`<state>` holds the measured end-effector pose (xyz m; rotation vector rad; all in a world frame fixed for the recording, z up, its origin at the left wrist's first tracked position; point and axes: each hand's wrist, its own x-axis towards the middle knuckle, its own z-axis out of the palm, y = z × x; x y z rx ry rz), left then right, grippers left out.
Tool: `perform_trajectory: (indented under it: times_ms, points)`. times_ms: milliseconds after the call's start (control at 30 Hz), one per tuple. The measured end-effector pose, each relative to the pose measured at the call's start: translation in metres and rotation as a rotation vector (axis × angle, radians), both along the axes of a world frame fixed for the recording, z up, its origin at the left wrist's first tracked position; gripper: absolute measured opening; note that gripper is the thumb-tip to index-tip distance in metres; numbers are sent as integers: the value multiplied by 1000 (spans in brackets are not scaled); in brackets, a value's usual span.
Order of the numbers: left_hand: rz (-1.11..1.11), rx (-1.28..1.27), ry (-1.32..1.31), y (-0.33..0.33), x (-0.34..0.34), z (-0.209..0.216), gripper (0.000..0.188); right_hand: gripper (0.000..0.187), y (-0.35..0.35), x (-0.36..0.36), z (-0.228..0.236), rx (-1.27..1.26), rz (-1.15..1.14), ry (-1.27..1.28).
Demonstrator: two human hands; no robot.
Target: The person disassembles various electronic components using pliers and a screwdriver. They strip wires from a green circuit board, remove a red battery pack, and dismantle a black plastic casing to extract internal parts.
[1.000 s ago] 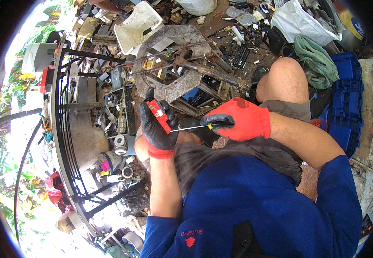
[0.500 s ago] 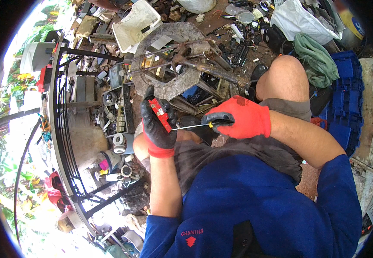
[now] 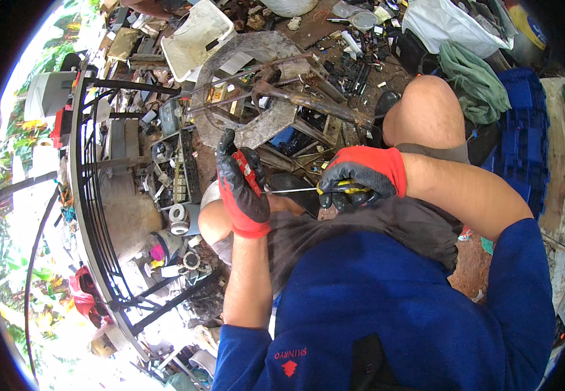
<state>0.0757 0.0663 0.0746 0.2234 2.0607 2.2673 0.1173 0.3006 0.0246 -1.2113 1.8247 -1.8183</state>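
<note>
Your left hand (image 3: 240,189), in a red-cuffed black-palmed glove, cups a small, narrow red block (image 3: 250,174), its fingers half curled around the piece and one digit raised. Your right hand (image 3: 364,174), in a matching glove, is closed on a slim-shafted screwdriver with a yellow-and-black handle (image 3: 292,190). Its shaft bridges the gap between your hands, the tip at the block's lower end; whether the two touch cannot be told.

Open room lies mainly in that gap and over your lap in dark grey shorts (image 3: 387,228). Your bare right knee (image 3: 426,111) rises beyond your right hand, limiting reach that way.

Ahead, the near edge of a worn grey octagonal frame (image 3: 256,135) comes close to your left fingertips in view, with a rusty-headed, long-handled hammer (image 3: 315,104) lying across it. A black metal rack (image 3: 87,163) bounds your left side, loose parts crowding the ground before it. Farther off sit a dirty white plastic bin (image 3: 191,49), a crumpled green cloth (image 3: 475,85) and, along your right, blue plastic crates (image 3: 520,146).
</note>
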Motion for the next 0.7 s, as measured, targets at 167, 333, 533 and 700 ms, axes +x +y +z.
perform_trajectory:
  times_ms: [167,333,533,700]
  points:
    - [-26,29,27,-6,-4,-6,52,31,-2,0,6,28,39,-85]
    - [-13,75,-59,-12,-7,-18,53,25,-20,10,20,408,-372,-191]
    - [77,92,-96,-15,-9,-28,51,28,-37,32,32,621,-667,223]
    - [49,176,-162,-15,-8,-27,50,30,-32,25,30,567,-668,436]
